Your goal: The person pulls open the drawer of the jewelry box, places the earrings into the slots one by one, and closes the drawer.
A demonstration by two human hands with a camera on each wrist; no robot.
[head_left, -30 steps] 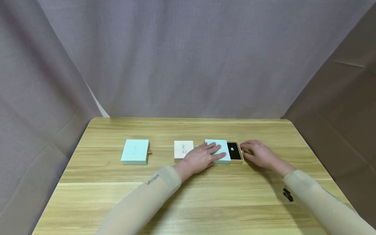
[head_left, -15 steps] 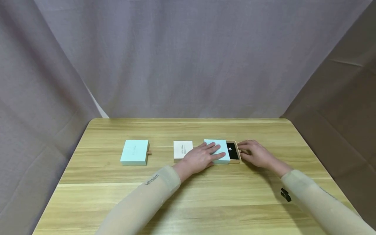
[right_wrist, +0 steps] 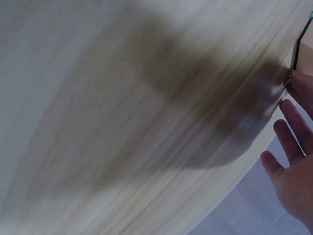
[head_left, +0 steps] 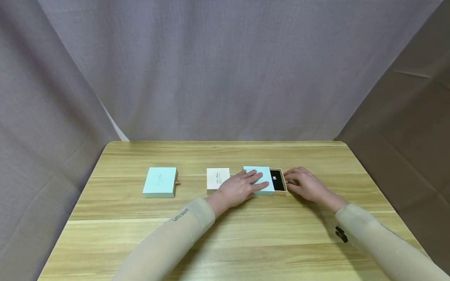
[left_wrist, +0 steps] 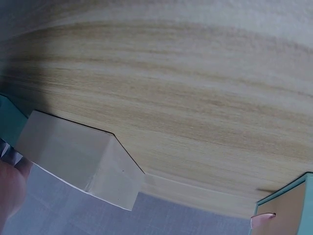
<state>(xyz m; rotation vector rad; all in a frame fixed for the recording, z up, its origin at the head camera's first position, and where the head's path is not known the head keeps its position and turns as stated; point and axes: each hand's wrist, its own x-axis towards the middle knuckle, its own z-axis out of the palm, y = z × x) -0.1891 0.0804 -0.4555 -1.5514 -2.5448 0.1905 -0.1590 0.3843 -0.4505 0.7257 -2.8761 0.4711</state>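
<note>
My left hand (head_left: pixel 239 188) rests with spread fingers on top of the light-blue sleeve of a drawer box (head_left: pixel 252 169). The drawer (head_left: pixel 277 180) stands partly out to the right, with a black lining and a small white mark inside. My right hand (head_left: pixel 305 184) is at the drawer's outer end, fingertips touching it. In the right wrist view, my right fingers (right_wrist: pixel 293 139) are spread and fairly straight, the thumb and index finger close to the drawer's end. A white box with dark lettering (head_left: pixel 217 177) sits beside my left hand, partly covered by it.
A second light-blue drawer box (head_left: pixel 159 182) with a pinkish pull tab (head_left: pixel 178 182) stands shut at the left of the wooden table (head_left: pixel 225 242). Grey curtains (head_left: pixel 225 70) hang behind and at the sides. A small black device (head_left: pixel 341 234) shows under the right sleeve.
My right hand has moved slightly left and the drawer has slid a little further into the sleeve. My left hand stays in place on the box; the view has shifted slightly.
</note>
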